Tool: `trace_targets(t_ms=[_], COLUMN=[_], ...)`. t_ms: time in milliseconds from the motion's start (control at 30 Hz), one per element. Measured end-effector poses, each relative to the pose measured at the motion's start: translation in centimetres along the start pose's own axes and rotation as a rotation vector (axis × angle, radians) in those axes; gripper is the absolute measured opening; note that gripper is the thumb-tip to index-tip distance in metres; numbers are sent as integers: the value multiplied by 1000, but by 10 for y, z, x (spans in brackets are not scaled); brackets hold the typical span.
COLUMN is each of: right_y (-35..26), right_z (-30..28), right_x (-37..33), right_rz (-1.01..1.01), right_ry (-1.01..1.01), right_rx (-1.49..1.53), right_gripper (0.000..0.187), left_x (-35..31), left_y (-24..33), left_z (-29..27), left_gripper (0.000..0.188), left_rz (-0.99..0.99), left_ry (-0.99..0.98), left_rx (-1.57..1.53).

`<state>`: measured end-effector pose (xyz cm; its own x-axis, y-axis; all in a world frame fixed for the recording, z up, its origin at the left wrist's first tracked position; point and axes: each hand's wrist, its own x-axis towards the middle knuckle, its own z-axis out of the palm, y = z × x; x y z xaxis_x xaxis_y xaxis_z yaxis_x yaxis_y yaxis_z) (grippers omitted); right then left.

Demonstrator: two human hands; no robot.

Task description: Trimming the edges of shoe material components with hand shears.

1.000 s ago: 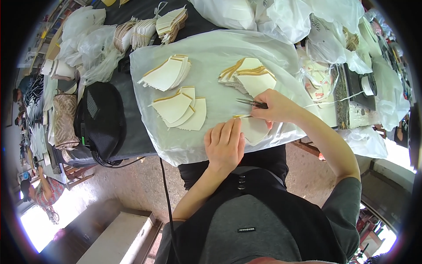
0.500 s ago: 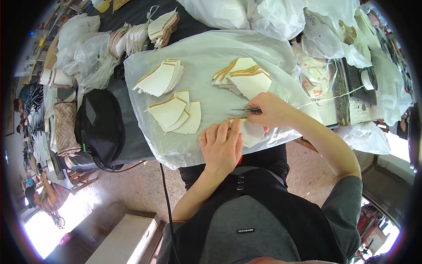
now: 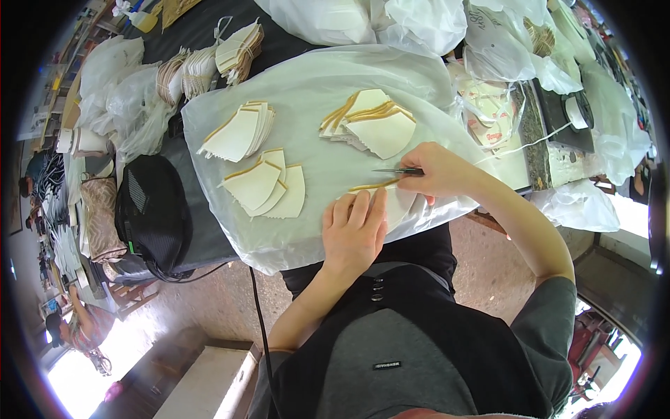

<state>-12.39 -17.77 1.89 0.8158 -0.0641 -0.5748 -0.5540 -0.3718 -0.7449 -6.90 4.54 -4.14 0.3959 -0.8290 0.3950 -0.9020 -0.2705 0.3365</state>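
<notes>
Tabletop (image 3: 209, 234), dark-surfaced, carries a translucent plastic sheet (image 3: 317, 167). Arranged on the sheet are three groups of pale panels with tan edges: a right-side stack (image 3: 384, 133), an upper-left stack (image 3: 241, 133) and a lower-left pile (image 3: 255, 185).

Left hand (image 3: 352, 234): palm down over the near part of the sheet, fingers close together, fingertips at the working panel (image 3: 399, 204). Whether the thumb pinches the panel from below cannot be told. Right hand (image 3: 441, 171): clamped on the dark handle of a pointed tool (image 3: 394, 170), apparently small scissors, with the tips directed left.

The working panel lies between the hands, near the person, partly covered by them. Its tan edge (image 3: 370, 186) faces away from the person, just below the blades.

Step in hand, as judged: detail work along the tan edge. The next move calls for a steady panel, an exposed edge and blade tips kept clear of the left fingertips.

Change from one second earlier: a longer run of tan edge is exposed beyond the left fingers; the blades, visibly parted then, now appear nearly aligned. The stacks sit farther left in view.
</notes>
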Motion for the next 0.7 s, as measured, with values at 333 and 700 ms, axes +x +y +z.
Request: trace_targets(t_ms=[333,700], right_y=[3,5], right_z=[-4,-6], right_x=[6,5], right_rz=[8,-7], right_ry=[-22,-9], right_rx=[-111,-74], right_gripper=[22,23], left_x=[9,13], left_y=[4,3], left_z=[-2,1], left_gripper=[47,49], left_rz=[39,92], left_ry=[-63,-90], left_rx=[30,-35])
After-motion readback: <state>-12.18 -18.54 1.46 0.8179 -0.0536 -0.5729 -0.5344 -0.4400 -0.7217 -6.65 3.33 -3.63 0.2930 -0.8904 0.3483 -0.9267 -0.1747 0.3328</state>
